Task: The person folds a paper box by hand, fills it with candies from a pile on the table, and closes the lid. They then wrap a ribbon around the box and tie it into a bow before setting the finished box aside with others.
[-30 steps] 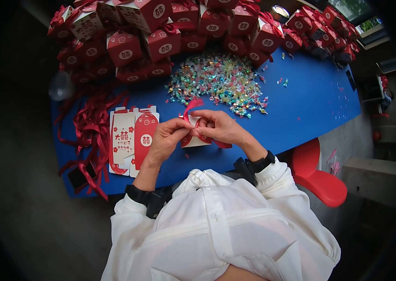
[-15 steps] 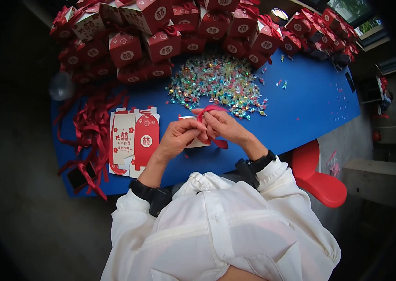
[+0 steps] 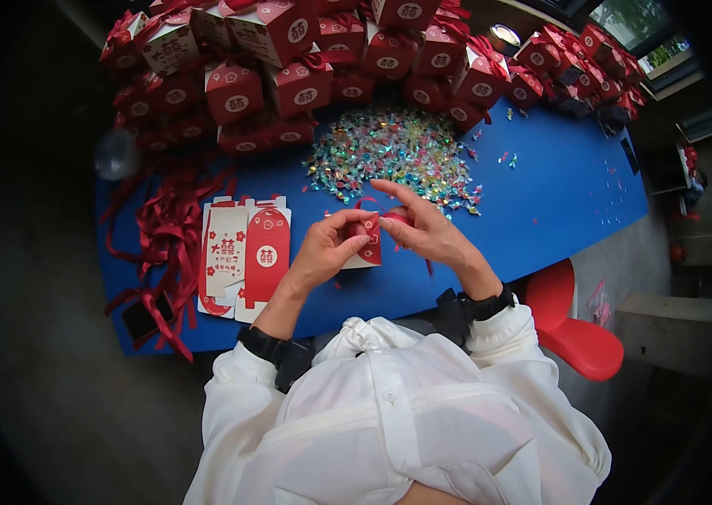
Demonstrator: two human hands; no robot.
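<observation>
A small red and white box (image 3: 366, 251) stands on the blue table between my hands. Around its top runs a red ribbon (image 3: 395, 218), partly hidden by my fingers. My left hand (image 3: 325, 249) pinches the ribbon at the box's upper left. On the other side, my right hand (image 3: 432, 229) has its thumb on the ribbon, with the index finger stretched out above a thin loop. One ribbon end hangs down at the right of the box.
Flat box blanks (image 3: 267, 252) and a heap of red ribbons (image 3: 164, 231) lie to the left. Wrapped candies (image 3: 394, 151) are piled behind my hands. Finished red boxes (image 3: 301, 84) are stacked along the back. A red chair (image 3: 579, 337) stands at the right.
My hands have moved apart, my right hand rightward with its index finger now raised. The ribbon loop looks smaller, and more of the box's red top shows.
</observation>
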